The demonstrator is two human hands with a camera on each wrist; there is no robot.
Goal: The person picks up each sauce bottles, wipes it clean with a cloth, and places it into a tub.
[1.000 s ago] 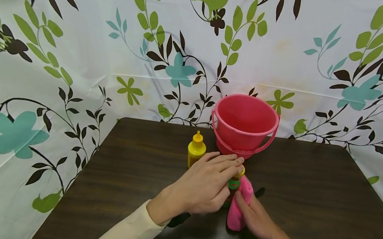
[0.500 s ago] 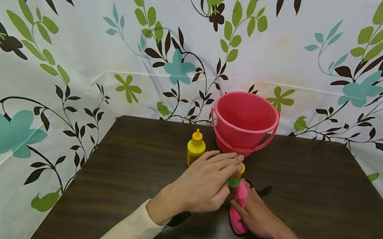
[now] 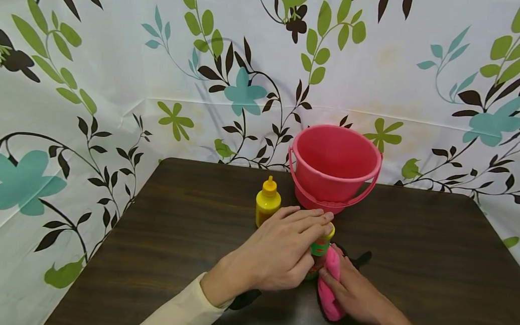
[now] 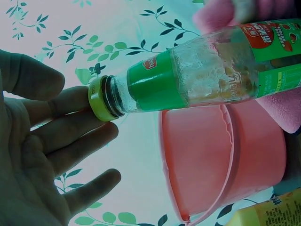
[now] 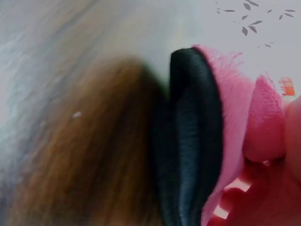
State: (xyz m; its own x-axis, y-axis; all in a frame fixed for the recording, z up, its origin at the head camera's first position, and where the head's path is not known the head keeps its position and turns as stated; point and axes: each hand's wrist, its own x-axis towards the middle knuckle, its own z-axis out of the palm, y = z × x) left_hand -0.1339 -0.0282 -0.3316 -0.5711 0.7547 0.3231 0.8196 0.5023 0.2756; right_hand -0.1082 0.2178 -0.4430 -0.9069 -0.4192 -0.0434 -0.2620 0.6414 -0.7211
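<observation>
A glass sauce bottle with green labels and a yellow cap stands on the table, partly hidden in the head view by my left hand. In the left wrist view the left fingers lie extended against the cap, with the thumb apart from it. My right hand grips a folded pink cloth against the bottle's right side, low down. The right wrist view shows the cloth close up, with a black strip along its edge.
Behind the bottle stands a pink bucket with its handle hanging down in front. A yellow squeeze bottle is left of the bucket. The dark wooden table ends at a leaf-patterned curtain.
My right hand has turned and moved slightly, with its fingers now reaching round the cloth beside the bottle; the cloth's lower end has shifted right. The left hand keeps its place on the cap.
</observation>
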